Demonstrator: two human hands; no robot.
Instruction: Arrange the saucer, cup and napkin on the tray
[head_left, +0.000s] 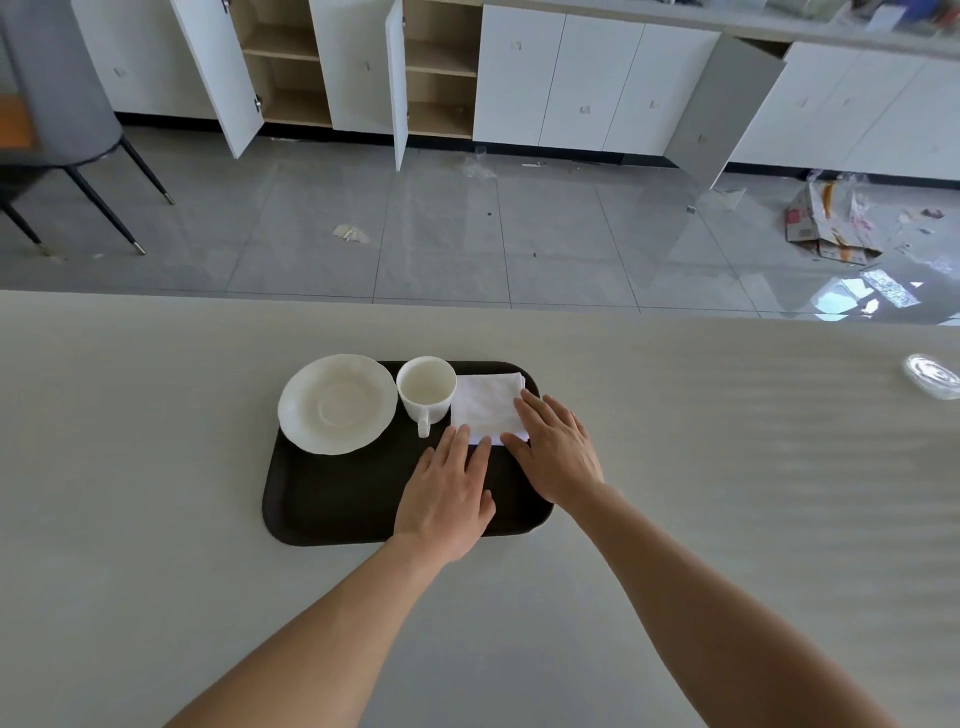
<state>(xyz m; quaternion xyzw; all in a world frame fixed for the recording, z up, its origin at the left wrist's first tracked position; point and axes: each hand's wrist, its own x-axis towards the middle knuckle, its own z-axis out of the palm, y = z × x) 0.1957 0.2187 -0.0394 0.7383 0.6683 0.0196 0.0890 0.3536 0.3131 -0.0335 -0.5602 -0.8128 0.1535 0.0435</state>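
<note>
A dark brown tray lies on the pale table. On its far left corner sits a white saucer, slightly overhanging the rim. Right of it stands an empty white cup, handle pointing toward me. A folded white napkin lies flat at the tray's far right. My left hand lies flat with its fingertips on the napkin's near edge. My right hand rests flat on the napkin's right side, fingers spread. Neither hand grips anything.
A clear glass object sits at the table's far right edge. Beyond the table is a grey tiled floor with scraps, a torn cardboard box, a chair at left, and white cabinets with open doors.
</note>
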